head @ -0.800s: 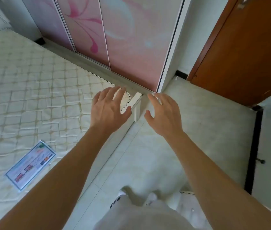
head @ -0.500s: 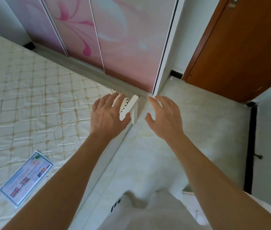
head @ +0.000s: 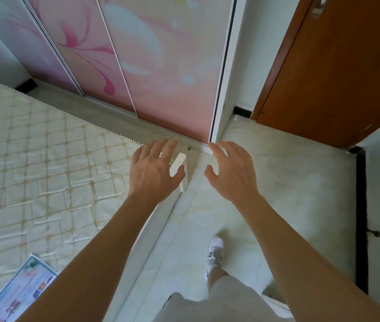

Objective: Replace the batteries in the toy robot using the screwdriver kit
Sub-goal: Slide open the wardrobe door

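Left hand (head: 154, 173) and right hand (head: 231, 173) are held apart, spread, empty; toy is unseen, so handling cannot be judged.

A quilted mattress (head: 33, 163) bearing a leaflet (head: 19, 291) lies beside pink wardrobe doors (head: 161, 66).

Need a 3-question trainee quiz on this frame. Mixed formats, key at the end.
1. True or false: the left hand is clenched in a fist.
2. Fill in: the right hand holds ____.
3. The printed leaflet lies: A) on the mattress; B) in the left hand; C) in the right hand.

Key: 1 false, its fingers are spread; 2 nothing; 3 A.
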Demonstrator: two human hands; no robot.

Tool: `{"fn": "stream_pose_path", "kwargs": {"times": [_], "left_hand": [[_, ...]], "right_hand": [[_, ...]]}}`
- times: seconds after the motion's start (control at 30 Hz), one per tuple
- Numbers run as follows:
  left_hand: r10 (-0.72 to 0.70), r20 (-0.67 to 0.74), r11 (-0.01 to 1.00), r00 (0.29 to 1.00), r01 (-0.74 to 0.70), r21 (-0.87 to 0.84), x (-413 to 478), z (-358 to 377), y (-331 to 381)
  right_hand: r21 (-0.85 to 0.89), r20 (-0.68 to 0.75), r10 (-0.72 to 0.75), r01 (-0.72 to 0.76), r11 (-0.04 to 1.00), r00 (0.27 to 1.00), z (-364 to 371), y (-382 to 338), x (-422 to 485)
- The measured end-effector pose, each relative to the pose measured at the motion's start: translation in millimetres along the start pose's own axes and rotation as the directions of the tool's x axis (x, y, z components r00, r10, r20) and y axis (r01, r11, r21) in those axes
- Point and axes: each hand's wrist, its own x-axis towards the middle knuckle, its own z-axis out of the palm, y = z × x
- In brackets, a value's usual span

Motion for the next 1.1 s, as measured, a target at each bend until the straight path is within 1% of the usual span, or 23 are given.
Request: {"fn": "stream_pose_path", "kwargs": {"times": [0.13, 0.3, 0.5, 0.7, 0.83, 1.1], "left_hand": [[0.013, -0.017, 1.0, 1.0, -0.012, 0.013, 62, 22, 20], [-0.008, -0.036, 1.0, 0.999, 0.008, 0.013, 139, 44, 45], [-0.029, -0.066, 0.999, 0.997, 0.031, 0.029, 197, 63, 62], [-0.078, -0.024, 0.996, 0.997, 0.079, 0.046, 237, 83, 55], [-0.101, 0.008, 0.994, 0.995, 0.1, 0.05, 273, 99, 45], [-0.134, 0.037, 0.991, 0.99, 0.133, 0.008, 377, 143, 1]], "right_hand": [[0.005, 0.007, 0.007, -0.007, 1.0, 1.0, 13, 43, 51], [0.027, -0.023, -0.06, 0.061, 0.998, 0.998, 20, 96, 115], [0.036, 0.053, -0.079, 0.078, 0.996, 0.995, 35, 140, 168], [0.065, 0.095, -0.092, 0.086, 0.994, 0.991, 58, 163, 212], [0.083, 0.096, -0.095, 0.087, 0.993, 0.991, 78, 172, 247], [0.046, 0.153, -0.082, 0.076, 0.996, 0.985, 133, 188, 349]]}}
